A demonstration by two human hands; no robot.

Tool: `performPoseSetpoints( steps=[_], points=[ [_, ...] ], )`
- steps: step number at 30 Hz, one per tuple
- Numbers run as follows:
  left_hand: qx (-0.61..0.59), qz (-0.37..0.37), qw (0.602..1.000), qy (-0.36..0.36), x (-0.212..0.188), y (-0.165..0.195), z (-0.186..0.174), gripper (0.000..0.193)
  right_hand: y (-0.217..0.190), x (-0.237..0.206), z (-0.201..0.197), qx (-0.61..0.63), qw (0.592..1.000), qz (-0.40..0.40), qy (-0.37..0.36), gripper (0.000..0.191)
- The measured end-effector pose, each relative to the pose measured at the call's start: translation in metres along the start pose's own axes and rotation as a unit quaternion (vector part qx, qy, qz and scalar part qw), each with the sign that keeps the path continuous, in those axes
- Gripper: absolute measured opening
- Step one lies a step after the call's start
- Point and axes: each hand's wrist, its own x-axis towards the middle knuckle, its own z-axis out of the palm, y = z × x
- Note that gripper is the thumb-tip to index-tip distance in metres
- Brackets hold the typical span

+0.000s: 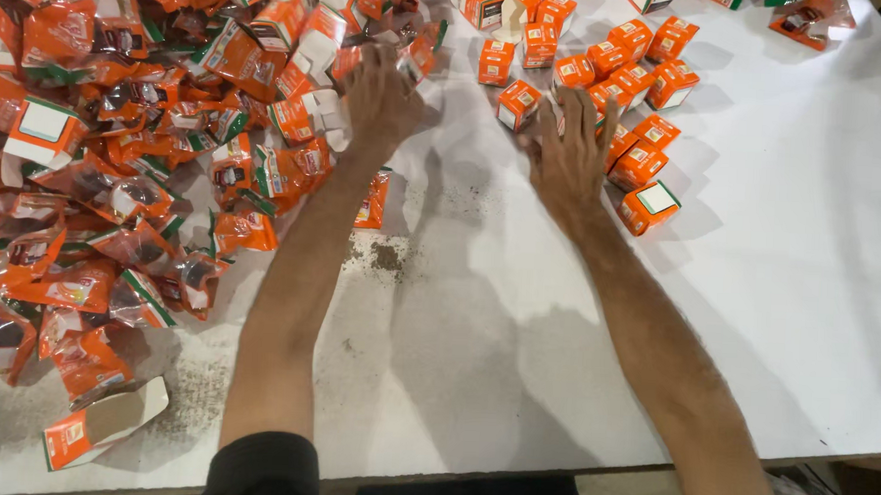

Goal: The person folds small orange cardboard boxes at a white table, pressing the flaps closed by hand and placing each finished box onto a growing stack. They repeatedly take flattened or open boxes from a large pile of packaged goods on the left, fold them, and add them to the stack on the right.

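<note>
My left hand (380,98) reaches out flat over the edge of a big heap of orange plastic pouches and opened orange cartons (118,144) on the left of a white table (477,309). Its fingers are spread and touch a pouch and an open carton; whether they grip anything is hidden. My right hand (570,144) lies palm down, fingers apart, against a cluster of small closed orange boxes (626,87) at the upper right. It holds nothing. One closed box with a white and green top (649,206) sits just right of my right wrist.
Dark crumbs and powder (389,257) are scattered on the table between my arms. An empty open carton (106,423) lies near the front left edge. More pouches (812,21) sit at the far right corner. The table's front edge runs along the bottom.
</note>
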Motion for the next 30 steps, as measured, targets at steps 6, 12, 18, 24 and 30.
performPoseSetpoints(
  steps=[6, 12, 18, 24, 30],
  points=[
    [-0.04, 0.472, 0.878, 0.067, -0.09, 0.043, -0.036, 0.034, -0.054, 0.004, 0.005, 0.757, 0.46, 0.409, -0.218, 0.066],
    [-0.211, 0.296, 0.931, -0.039, -0.157, 0.012, -0.088, 0.072, -0.067, -0.037, -0.041, 0.768, 0.465, 0.336, -0.286, 0.072],
    [0.01, 0.036, 0.986, -0.162, -0.147, -0.05, -0.082, 0.054, -0.117, -0.067, -0.049, 0.667, 0.654, 0.188, -0.304, 0.095],
    [0.003, 0.046, 0.984, -0.171, -0.158, -0.056, -0.054, 0.033, -0.127, -0.071, -0.054, 0.624, 0.706, 0.133, -0.307, 0.071],
    [-0.298, -0.003, 0.955, -0.009, -0.174, -0.04, -0.087, 0.026, -0.13, -0.056, -0.056, 0.493, 0.833, 0.07, -0.242, 0.06]
  ],
)
